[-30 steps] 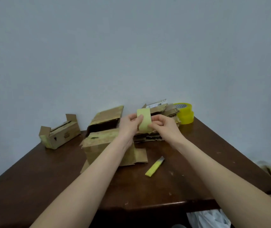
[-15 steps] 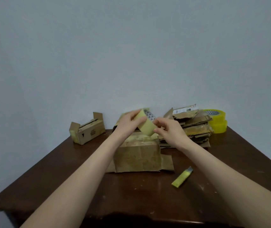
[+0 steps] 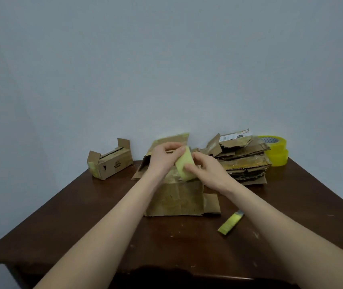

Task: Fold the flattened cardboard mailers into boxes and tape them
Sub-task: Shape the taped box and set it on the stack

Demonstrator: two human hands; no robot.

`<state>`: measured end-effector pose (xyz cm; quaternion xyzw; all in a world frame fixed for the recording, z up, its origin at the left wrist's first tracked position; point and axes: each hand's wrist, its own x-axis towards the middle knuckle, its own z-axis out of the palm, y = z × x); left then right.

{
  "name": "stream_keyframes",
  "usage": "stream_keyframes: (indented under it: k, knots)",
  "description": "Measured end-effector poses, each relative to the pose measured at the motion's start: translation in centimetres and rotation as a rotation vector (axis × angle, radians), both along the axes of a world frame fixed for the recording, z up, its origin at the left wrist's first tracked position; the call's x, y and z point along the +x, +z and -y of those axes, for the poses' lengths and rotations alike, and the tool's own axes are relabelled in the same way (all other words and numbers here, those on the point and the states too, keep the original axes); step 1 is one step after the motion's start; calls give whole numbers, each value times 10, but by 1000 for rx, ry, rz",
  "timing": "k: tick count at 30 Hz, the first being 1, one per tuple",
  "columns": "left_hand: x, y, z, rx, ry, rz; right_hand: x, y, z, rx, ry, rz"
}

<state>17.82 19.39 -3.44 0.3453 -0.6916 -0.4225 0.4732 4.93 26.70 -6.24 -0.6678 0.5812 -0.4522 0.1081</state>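
Note:
Both hands hold a yellow tape roll [image 3: 184,167] above a cardboard box [image 3: 174,199] that stands in the middle of the table with its far flap up. My left hand [image 3: 164,156] grips the roll's upper end. My right hand [image 3: 205,172] pinches its lower right side with thumb and fingers. A stack of flattened cardboard mailers [image 3: 241,161] lies right behind my right hand. At the back left sits a small folded box [image 3: 110,161], its end flaps open.
Two stacked yellow tape rolls [image 3: 277,151] stand at the back right corner of the dark wooden table [image 3: 83,215]. A yellow utility knife [image 3: 230,223] lies right of the box, near my right forearm. A plain wall rises behind the table.
The view has swung left and down, so the table sits more centred. Both hands have lowered the tape roll closer to the top of the box.

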Motion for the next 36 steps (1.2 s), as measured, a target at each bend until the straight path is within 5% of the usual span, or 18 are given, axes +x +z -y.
stream_keyframes:
  k: [6,17,30,36]
  knots:
    - [16,20,3,-29,2,146,2,14,2,-37,2,-25]
    - [38,26,22,-205,356,242,18,59,8,39,73,68]
    - [84,8,53,168,398,-22,3,68,34,76,39,35]
    - [87,-17,60,263,458,-84,1,69,50,98,75,-194]
